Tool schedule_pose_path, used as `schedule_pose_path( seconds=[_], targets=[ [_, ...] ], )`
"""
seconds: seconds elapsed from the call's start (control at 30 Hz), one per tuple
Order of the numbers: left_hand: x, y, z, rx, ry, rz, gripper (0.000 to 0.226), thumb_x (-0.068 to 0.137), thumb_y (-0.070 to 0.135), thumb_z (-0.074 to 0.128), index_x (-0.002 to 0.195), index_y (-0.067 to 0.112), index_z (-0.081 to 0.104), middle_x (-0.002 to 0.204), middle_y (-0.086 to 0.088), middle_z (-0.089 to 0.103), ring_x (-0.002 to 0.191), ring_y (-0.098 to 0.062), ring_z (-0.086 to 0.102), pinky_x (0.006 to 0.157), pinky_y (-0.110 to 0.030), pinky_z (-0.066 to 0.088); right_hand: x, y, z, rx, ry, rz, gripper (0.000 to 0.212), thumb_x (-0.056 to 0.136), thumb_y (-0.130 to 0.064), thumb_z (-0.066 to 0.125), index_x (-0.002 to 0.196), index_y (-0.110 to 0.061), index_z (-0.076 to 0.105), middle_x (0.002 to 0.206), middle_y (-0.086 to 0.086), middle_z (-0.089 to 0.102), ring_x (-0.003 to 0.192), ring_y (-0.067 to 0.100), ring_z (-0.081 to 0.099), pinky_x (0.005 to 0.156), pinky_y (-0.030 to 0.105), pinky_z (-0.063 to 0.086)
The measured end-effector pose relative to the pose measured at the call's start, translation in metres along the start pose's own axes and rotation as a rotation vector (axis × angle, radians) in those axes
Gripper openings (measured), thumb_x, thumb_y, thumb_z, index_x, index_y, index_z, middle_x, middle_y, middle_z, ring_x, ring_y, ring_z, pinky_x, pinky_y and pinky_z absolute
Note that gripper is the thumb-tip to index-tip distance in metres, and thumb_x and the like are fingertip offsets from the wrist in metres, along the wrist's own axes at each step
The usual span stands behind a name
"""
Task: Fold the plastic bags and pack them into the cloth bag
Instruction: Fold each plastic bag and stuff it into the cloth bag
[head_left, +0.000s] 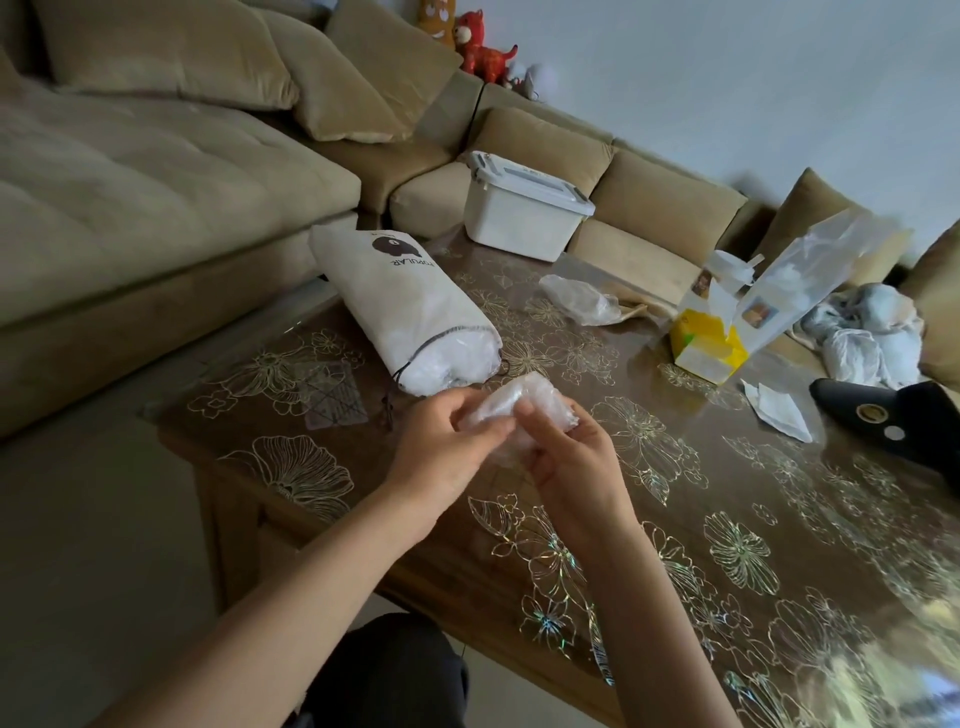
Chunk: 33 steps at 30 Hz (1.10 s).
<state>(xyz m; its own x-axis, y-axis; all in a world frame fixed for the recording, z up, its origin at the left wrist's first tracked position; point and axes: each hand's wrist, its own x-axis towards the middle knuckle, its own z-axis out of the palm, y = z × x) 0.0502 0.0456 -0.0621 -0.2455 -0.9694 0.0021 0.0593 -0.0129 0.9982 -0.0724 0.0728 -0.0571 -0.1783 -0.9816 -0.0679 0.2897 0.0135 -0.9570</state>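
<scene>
A small, crumpled bundle of clear plastic bag (524, 404) sits between both hands, just above the near part of the brown, flower-patterned glass-topped surface (753, 519). The left hand (447, 447) pinches its near-left edge with curled fingers, and the right hand (571, 460) grasps it from below and the right, thumb pressed on top. The white drawstring cloth bag printed with a dark cartoon head (405, 291) lies on its side just beyond the bundle. Its long axis runs away from the person toward the beige sofa (156, 197), and its open mouth faces the hands. The left hand is the nearer one to that mouth, so the bundle would probably go in with a short push forward and slightly left along the bag's length. The mouth shows pale crumpled plastic filling the bag almost to the drawstring, so room looks tight. Farther back stand a white lidded plastic box (519, 213), contents hidden, a loose clear bag (579, 299), and a heap of pale plastic bags (867, 332) on the far right, seemingly unfolded.
</scene>
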Motion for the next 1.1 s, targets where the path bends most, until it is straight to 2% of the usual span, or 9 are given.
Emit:
schedule_pose_path(
  seconds=[0.17,0.3,0.37,0.43,0.53,0.67,0.87,1.0,1.1],
  targets=[
    [0.013,-0.004,-0.015,-0.115,0.019,-0.096,0.009,0.086,0.011,0.065,0.094,0.015,0.066,0.096,-0.008,0.071,0.09,-0.019,0.067,0.077,-0.028,0.055,0.014,0.003,0.003,0.193,-0.062,0.231,0.039,0.079,-0.005,0.061,0.113,0.011,0.054,0.086,0.017,0.068,0.068,0.02,0.067,0.061,0.028,0.057],
    [0.018,-0.01,-0.019,0.491,0.335,0.273,0.021,0.084,0.01,0.065,0.105,0.012,0.063,0.102,0.0,0.06,0.093,-0.015,0.057,0.079,-0.028,0.049,0.042,0.012,0.01,0.158,0.149,0.375,0.023,0.084,0.005,0.061,0.106,0.005,0.054,0.077,0.014,0.064,0.048,0.013,0.062,0.046,0.02,0.05],
    [0.024,-0.01,-0.022,0.779,0.456,0.454,0.021,0.08,0.004,0.067,0.101,0.01,0.066,0.108,-0.008,0.057,0.099,-0.025,0.053,0.078,-0.034,0.046,0.057,0.012,0.013,0.167,0.196,0.377,0.035,0.084,0.005,0.062,0.117,0.002,0.049,0.083,0.013,0.062,0.052,0.013,0.06,0.045,0.019,0.05],
    [0.032,-0.016,-0.023,0.941,0.452,0.481,0.021,0.078,0.0,0.067,0.098,0.008,0.07,0.117,-0.014,0.057,0.106,-0.033,0.051,0.08,-0.041,0.046,0.067,0.013,0.016,0.167,0.172,0.366,0.026,0.084,0.004,0.061,0.109,0.0,0.053,0.083,0.012,0.061,0.063,0.015,0.055,0.048,0.019,0.052],
    [0.041,-0.023,-0.022,0.996,0.379,0.365,0.03,0.086,0.001,0.058,0.115,0.005,0.064,0.13,-0.014,0.052,0.117,-0.033,0.048,0.09,-0.044,0.045,0.077,0.013,0.026,0.097,0.131,0.339,0.014,0.084,0.002,0.063,0.095,-0.004,0.057,0.08,0.009,0.062,0.058,0.012,0.059,0.048,0.019,0.05],
    [0.043,-0.025,-0.022,1.007,0.408,0.337,0.032,0.09,0.003,0.051,0.122,0.001,0.058,0.124,-0.014,0.056,0.108,-0.031,0.054,0.085,-0.037,0.046,0.085,0.018,0.042,-0.053,0.128,0.29,0.012,0.082,-0.001,0.068,0.083,-0.006,0.057,0.073,0.007,0.059,0.059,0.014,0.057,0.058,0.025,0.051],
    [0.04,-0.029,-0.025,0.967,0.454,0.354,0.037,0.09,0.003,0.047,0.125,-0.001,0.056,0.125,-0.016,0.057,0.107,-0.034,0.054,0.089,-0.042,0.044,0.104,0.028,0.072,-0.353,0.204,0.147,0.045,0.083,-0.006,0.066,0.049,-0.015,0.038,0.042,-0.003,0.043,0.041,0.009,0.04,0.038,0.018,0.033],
    [0.037,-0.03,-0.024,0.963,0.453,0.389,0.044,0.087,0.012,0.031,0.116,0.0,0.062,0.11,-0.014,0.063,0.094,-0.033,0.054,0.083,-0.035,0.038,0.111,0.033,0.078,-0.361,0.307,0.202,0.009,0.088,-0.006,0.056,0.079,-0.005,0.057,0.079,0.007,0.058,0.057,0.011,0.044,0.036,0.01,0.035],
    [0.036,-0.03,-0.023,0.982,0.369,0.449,0.055,0.08,0.019,0.025,0.118,0.001,0.061,0.104,-0.014,0.064,0.088,-0.035,0.053,0.08,-0.034,0.038,0.119,0.027,0.082,-0.143,0.353,0.252,0.036,0.093,-0.014,0.051,0.127,-0.003,0.047,0.126,0.015,0.055,0.067,0.008,0.048,0.043,0.005,0.04]
  ],
)
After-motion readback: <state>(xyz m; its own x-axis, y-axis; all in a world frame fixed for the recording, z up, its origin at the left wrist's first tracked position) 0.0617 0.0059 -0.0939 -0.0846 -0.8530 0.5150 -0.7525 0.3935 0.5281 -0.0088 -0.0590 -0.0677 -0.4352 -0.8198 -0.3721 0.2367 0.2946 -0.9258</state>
